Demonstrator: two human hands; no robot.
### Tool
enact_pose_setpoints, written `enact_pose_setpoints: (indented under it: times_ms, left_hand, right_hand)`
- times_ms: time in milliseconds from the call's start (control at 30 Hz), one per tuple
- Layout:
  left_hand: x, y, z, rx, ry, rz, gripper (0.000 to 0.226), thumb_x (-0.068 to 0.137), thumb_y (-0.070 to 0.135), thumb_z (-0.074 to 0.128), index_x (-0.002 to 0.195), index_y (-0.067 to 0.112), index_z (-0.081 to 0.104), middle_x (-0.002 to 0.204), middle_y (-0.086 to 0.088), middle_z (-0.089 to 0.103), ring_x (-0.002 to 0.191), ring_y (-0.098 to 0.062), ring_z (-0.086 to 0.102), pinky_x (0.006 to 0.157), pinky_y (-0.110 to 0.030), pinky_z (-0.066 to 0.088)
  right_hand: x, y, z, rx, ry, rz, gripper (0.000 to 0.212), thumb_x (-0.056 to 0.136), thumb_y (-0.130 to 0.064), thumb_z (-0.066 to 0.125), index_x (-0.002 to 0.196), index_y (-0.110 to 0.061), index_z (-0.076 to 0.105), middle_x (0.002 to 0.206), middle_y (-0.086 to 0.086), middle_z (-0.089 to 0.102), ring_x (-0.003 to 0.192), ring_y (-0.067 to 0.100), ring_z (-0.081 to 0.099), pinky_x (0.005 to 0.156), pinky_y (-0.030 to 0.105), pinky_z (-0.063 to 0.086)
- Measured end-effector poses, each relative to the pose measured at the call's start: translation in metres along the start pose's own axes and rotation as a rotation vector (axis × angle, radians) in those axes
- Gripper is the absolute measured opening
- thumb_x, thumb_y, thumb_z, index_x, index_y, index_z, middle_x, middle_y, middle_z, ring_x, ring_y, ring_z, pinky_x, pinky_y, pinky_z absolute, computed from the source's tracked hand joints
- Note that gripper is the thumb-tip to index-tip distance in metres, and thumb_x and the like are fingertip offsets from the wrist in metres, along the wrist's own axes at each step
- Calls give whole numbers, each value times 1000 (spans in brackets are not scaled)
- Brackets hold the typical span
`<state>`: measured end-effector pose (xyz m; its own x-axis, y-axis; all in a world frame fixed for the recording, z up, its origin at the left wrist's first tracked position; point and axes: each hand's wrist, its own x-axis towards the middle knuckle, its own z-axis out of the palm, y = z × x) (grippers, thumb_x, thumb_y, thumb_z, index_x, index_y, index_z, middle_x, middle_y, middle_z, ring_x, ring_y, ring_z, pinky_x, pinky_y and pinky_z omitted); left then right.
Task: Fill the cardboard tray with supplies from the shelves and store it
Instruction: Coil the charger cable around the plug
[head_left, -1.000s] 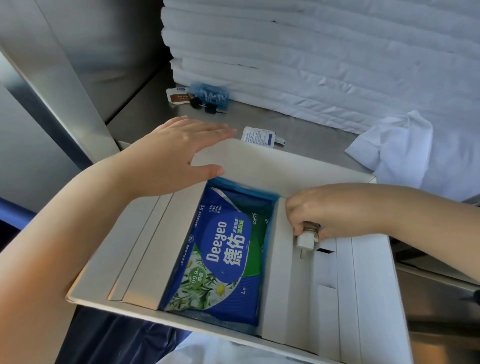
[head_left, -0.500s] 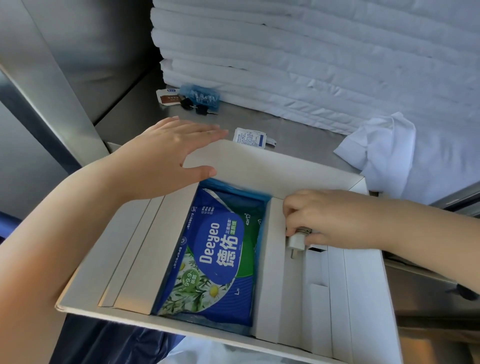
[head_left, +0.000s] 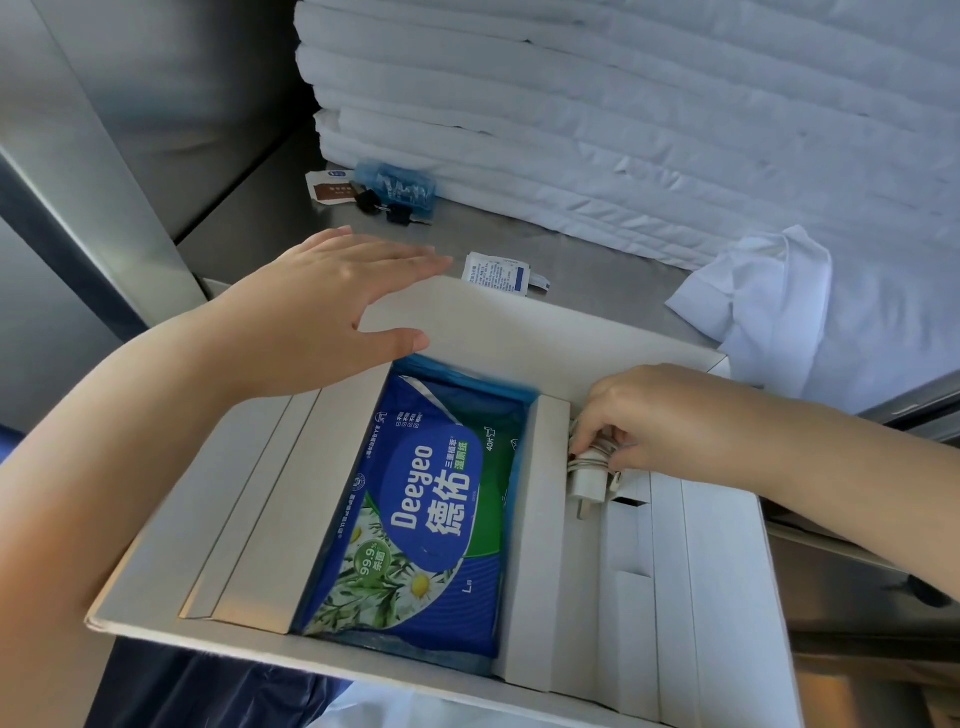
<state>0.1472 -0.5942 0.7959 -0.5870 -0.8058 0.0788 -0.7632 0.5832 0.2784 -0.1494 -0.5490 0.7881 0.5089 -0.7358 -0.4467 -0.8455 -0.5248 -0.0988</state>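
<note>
Cardboard tray (head_left: 260, 525) sits w/ its far end over the steel shelf (head_left: 270, 228) and its near end jutting out toward the person. Its centre compartment holds a blue wipes pack (head_left: 415, 509), lying flat, label up, "Deeyeo" printed on it. Folded cardboard panels flank the pack left and right.

In the narrow channel right of the pack, close to the far wall, the R hand (head_left: 639, 415) has its fingers curled down, pinching a white plug (head_left: 589, 478) w/ cord wound round it. The prongs point to the near side.

L hand (head_left: 322, 312) is over the tray's far-left corner, fingers straight and together, thumb spread toward the far wall. Can't tell if the palm touches the cardboard.

Just beyond the far wall a small white sachet (head_left: 496, 273) lies on the shelf. Farther back on the left is a blue packet (head_left: 400, 189), w/ small black items (head_left: 384, 208), maybe keys, against its near side and a brown-and-white card (head_left: 327, 187) to its left.

A crumpled white cloth (head_left: 769, 301) lies right of the tray's far-right corner. Folded white linens (head_left: 623, 130) are stacked along the back.
</note>
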Motion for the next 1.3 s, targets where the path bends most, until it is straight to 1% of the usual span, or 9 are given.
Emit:
enact_pose_setpoints:
  times_ms: [67,133,200,433,600,800,967,1133,1300]
  left_hand:
    - [0,-1,0,-1,8,0,79,74,69,25,147,41,22,153,16,29,141,-9,23,113,-26,3]
    - [1,-1,1,1,7,4,79,74,70,25,147,41,22,153,16,29,141,-9,23,113,-26,3]
    - [1,-2,1,2,5,5,77,75,71,25,147,43,21,152,17,29,141,-8,23,113,-26,3]
    - [1,-4,2,-2,12,-3,75,76,71,27,146,45,21,151,19,30,140,-6,23,112,-24,2]
    - [1,-2,2,-4,17,-4,75,77,69,28,147,44,22,151,19,31,140,-5,24,112,-23,1]
    - [1,-2,2,-4,24,-4,75,76,69,27,147,44,22,151,20,30,139,-3,22,111,-20,-1]
    - [1,-2,2,-8,21,4,73,78,68,29,147,42,24,151,19,31,139,-4,24,113,-23,1]
    - [1,-2,2,-1,22,-5,73,78,67,30,147,43,24,151,18,30,140,-6,24,111,-22,1]
    - [0,-3,2,-8,19,-8,72,79,67,31,146,43,24,150,20,30,140,-5,23,111,-21,1]
  right_hand:
    - [2,1,2,4,-3,5,34,81,-15,68,108,-36,67,94,-20,55,80,-5,47,68,6,34]
    - [3,3,3,17,-12,6,36,81,-10,65,107,-35,67,102,-13,60,91,6,57,79,21,46]
    - [4,3,2,13,-26,2,36,80,-8,62,106,-34,66,104,-7,61,92,14,60,79,32,50]
    - [8,-1,-2,-73,-37,-42,32,78,-5,61,103,-24,68,98,-1,64,87,19,60,76,32,48]
    - [8,-3,-2,-75,-76,-36,33,83,-8,60,108,-29,64,102,-3,61,90,17,58,78,33,48]
    - [-13,-6,-14,25,-3,1,24,92,-43,50,114,-40,61,101,-22,64,91,-4,55,78,18,44]
    - [-27,-9,-14,14,-59,-2,35,97,-35,42,130,-45,50,116,-23,62,100,-4,51,77,12,38]
    - [-21,-5,-16,60,-72,15,38,98,-26,41,131,-42,52,109,-25,63,77,-17,48,71,0,35]
    - [-17,-2,-12,73,-94,13,37,95,-29,49,131,-38,53,122,-24,61,90,-18,52,76,-2,36]
